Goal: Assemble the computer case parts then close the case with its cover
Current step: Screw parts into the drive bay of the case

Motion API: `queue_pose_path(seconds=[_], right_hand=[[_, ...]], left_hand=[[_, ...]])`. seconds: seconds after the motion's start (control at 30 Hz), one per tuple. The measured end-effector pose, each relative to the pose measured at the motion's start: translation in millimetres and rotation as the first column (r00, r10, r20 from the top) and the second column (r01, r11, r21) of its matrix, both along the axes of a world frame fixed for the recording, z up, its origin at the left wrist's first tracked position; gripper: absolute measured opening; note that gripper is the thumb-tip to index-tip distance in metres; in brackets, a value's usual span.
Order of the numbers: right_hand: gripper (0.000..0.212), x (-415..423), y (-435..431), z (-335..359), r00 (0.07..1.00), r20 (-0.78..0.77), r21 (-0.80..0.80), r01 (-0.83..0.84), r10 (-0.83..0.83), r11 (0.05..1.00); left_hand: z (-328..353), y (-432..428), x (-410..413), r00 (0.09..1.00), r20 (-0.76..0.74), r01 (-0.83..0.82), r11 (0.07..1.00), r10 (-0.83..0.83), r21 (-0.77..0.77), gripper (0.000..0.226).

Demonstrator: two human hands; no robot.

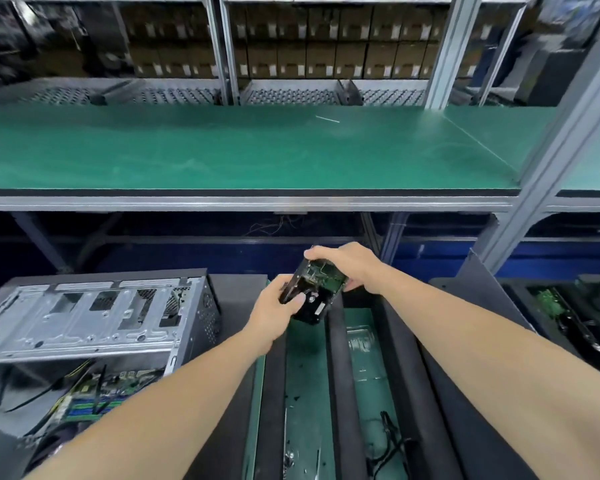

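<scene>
Both hands hold a black hard drive (317,289) with a green circuit board on its upper face, tilted in the air above a black foam tray. My left hand (278,306) grips its lower left edge, thumb on top. My right hand (350,268) clasps its upper right end. An open computer case (94,313) lies at the lower left, its silver drive cage facing up and its motherboard (108,389) with cables showing below. No case cover is identifiable.
Black foam dividers (343,375) run lengthwise over a green mat (305,375) under the hands. A second tray with a green board (551,303) sits at the right. A green workbench shelf (243,150) spans the scene above, framed by aluminium posts (548,161).
</scene>
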State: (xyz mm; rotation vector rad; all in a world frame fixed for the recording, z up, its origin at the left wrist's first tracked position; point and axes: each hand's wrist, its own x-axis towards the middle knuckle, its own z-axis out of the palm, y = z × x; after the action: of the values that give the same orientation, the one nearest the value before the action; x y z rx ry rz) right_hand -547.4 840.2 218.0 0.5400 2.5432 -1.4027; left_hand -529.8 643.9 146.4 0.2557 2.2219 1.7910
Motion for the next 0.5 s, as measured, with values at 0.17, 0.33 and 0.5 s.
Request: queue_pose_path(seconds=[0.17,0.33,0.5], right_hand=[[0.065,37.0,-17.3,41.1,0.975,-0.096,-0.355,0.155,-0.201,0.922],[0.026,76.1,-83.7,58.0,0.926,-0.134,-0.635,0.193,-0.352,0.748],[0.031,106.0,-159.1,63.2,0.928,-0.145,-0.72,0.138,-0.342,0.68]], left_hand=[[47.9,-33.1,11.3,0.976,0.197,0.027,0.942,-0.098,0.334,0.021],[70.2,-91.1,35.8,0.95,0.268,0.015,0.879,-0.161,0.476,0.022],[75.1,-156.6,62.1,0.939,0.308,-0.038,0.846,-0.152,0.532,0.023]])
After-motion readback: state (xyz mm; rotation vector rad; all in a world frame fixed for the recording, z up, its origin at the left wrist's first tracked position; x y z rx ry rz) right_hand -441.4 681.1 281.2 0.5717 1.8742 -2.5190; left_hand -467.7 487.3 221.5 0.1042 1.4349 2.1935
